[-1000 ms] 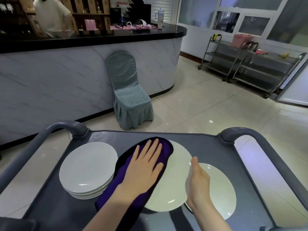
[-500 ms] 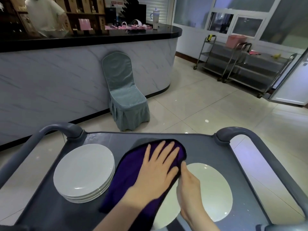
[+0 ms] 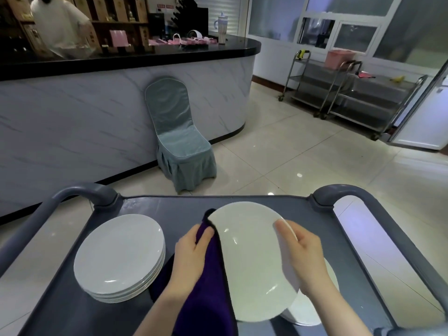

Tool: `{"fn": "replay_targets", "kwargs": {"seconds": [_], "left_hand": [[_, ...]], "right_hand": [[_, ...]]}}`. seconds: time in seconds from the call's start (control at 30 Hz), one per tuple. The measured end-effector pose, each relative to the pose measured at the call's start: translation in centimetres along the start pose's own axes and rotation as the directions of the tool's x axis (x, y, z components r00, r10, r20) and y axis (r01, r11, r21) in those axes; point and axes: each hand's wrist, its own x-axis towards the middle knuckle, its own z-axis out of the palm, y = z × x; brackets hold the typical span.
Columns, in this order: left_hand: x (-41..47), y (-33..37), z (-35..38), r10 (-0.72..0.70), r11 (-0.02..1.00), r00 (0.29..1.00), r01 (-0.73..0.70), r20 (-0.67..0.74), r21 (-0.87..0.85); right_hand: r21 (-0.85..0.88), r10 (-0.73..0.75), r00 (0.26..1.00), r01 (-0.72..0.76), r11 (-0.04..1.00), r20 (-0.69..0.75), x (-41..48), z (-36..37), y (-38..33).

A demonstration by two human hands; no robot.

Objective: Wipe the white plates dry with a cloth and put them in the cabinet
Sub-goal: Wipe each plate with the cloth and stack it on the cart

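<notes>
The white plate [image 3: 249,260] sits in the lower centre of the frame, held between both hands above the grey cart tray [image 3: 169,207]. It looks lifted clear of the tray so that both faces and the rim can be reached.

The right hand [image 3: 303,260] grips the plate's right rim. Its thumb lies on the upper face and the other fingers are hidden beneath, which looks like a steadying hold.

The left hand [image 3: 191,258] is curled around the purple cloth [image 3: 208,299] at the plate's left rim, and thumb and fingers pinch the fabric there. A dark fold of cloth shows past the rim at the upper left of the plate. This suggests the cloth wraps round the edge to the underside, though that side is out of view. The rest of the cloth hangs down along the left forearm toward the bottom edge of the frame.

So the plate lies directly between the hands, touching the right hand at one rim and meeting the cloth-covered left hand at the other.

A stack of white plates [image 3: 118,251] stands on the tray at lower left, just beside the left hand. More white plates [image 3: 300,316] lie at lower right, partly covered by the held plate and the right wrist. I cannot tell which pile is dry and which is waiting. No cabinet can be made out with certainty, so I judge that wiping is the step in hand and putting away is not yet begun.
</notes>
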Motion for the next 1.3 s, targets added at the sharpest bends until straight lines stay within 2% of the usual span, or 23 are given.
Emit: {"fn": "replay_targets", "kwargs": {"seconds": [0.07, 0.13, 0.23, 0.3, 0.37, 0.43, 0.5, 0.57, 0.6, 0.63, 0.7, 0.8, 0.87, 0.93, 1.0, 1.07, 1.1, 1.17, 1.23, 1.3], "left_hand": [[0.2, 0.0, -0.1, -0.025, 1.000, 0.999, 0.024, -0.039, -0.010], [1.1, 1.2, -0.8, 0.066, 0.996, 0.998, -0.066, 0.019, 0.053], [2.4, 3.4, -0.8, 0.194, 0.921, 0.922, -0.289, 0.336, 0.261], [3.0, 4.2, -0.6, 0.195, 0.856, 0.875, -0.372, 0.444, 0.359], [3.2, 4.1, -1.0, 0.204, 0.903, 0.900, -0.325, 0.385, 0.281], [2.7, 2.8, -1.3, 0.169, 0.964, 0.966, -0.203, 0.195, 0.172], [1.7, 1.1, -0.8, 0.028, 0.998, 0.999, -0.026, -0.027, 0.057], [0.9, 0.3, -0.1, -0.110, 0.994, 0.987, 0.106, -0.116, -0.039], [0.9, 0.2, -0.2, -0.118, 0.993, 0.986, 0.114, -0.115, -0.042], [1.3, 0.3, -0.5, -0.085, 0.996, 0.993, 0.084, -0.088, -0.015], [2.3, 1.2, -1.3, 0.038, 0.995, 0.997, -0.043, 0.061, 0.093], [3.0, 2.6, -1.2, 0.125, 0.941, 0.917, -0.230, 0.378, 0.247], [3.0, 2.8, -0.9, 0.118, 0.922, 0.897, -0.258, 0.427, 0.288], [2.6, 2.3, -1.1, 0.096, 0.958, 0.952, -0.168, 0.292, 0.234], [2.0, 1.2, -1.1, 0.003, 0.997, 0.999, -0.006, 0.038, 0.077], [1.0, 0.4, 0.2, -0.210, 0.957, 0.966, 0.172, -0.150, -0.235], [0.5, 0.2, 1.1, -0.324, 0.894, 0.927, 0.235, -0.189, -0.382], [0.3, 0.1, 2.3, -0.456, 0.800, 0.864, 0.293, -0.213, -0.524], [0.8, 0.2, 2.1, -0.465, 0.790, 0.858, 0.290, -0.220, -0.540], [1.6, 0.4, 0.8, -0.386, 0.860, 0.885, 0.243, -0.259, -0.449]], "right_hand": [[-0.018, 0.004, 1.000, -0.004, 1.000, -0.014, -0.1, 0.1, 0.3], [-0.069, -0.052, 0.996, 0.057, 0.996, 0.067, 0.2, 0.2, 0.0], [-0.232, -0.140, 0.944, 0.214, 0.949, 0.298, 0.6, 1.3, -0.8], [-0.269, -0.161, 0.923, 0.263, 0.927, 0.348, 0.8, 2.1, -0.8], [-0.216, -0.168, 0.937, 0.240, 0.946, 0.306, 1.1, 1.7, -0.8], [-0.113, -0.146, 0.971, 0.169, 0.979, 0.189, 1.4, 0.8, -0.7], [0.031, -0.059, 0.997, 0.058, 0.998, 0.039, 1.5, 0.8, -0.2], [0.066, 0.012, 1.000, -0.011, 0.998, -0.016, 1.4, 1.1, 0.1], [0.030, 0.004, 1.000, -0.004, 1.000, -0.006, 1.4, 1.1, 0.2], [-0.015, -0.023, 0.999, 0.023, 1.000, 0.025, 1.4, 0.9, 0.2], [-0.102, -0.081, 0.985, 0.098, 0.990, 0.155, 1.9, 0.5, -0.1], [-0.283, -0.115, 0.914, 0.238, 0.929, 0.389, 2.0, 1.4, -0.5], [-0.294, -0.117, 0.898, 0.259, 0.920, 0.424, 2.0, 1.8, -0.4], [-0.220, -0.119, 0.929, 0.204, 0.954, 0.350, 2.3, 1.3, -0.3], [-0.038, -0.090, 0.982, 0.097, 0.995, 0.165, 2.3, 1.3, -0.2], [0.162, 0.000, 0.994, 0.018, 0.987, -0.111, 1.7, 2.9, 0.1], [0.222, 0.063, 0.968, -0.007, 0.975, -0.243, 1.2, 4.0, 0.3], [0.315, 0.165, 0.906, -0.037, 0.948, -0.391, 0.1, 5.9, 1.0], [0.337, 0.202, 0.909, -0.073, 0.939, -0.365, -0.3, 6.4, 2.0], [0.288, 0.187, 0.959, -0.121, 0.950, -0.213, 0.2, 5.1, 2.2]]}}
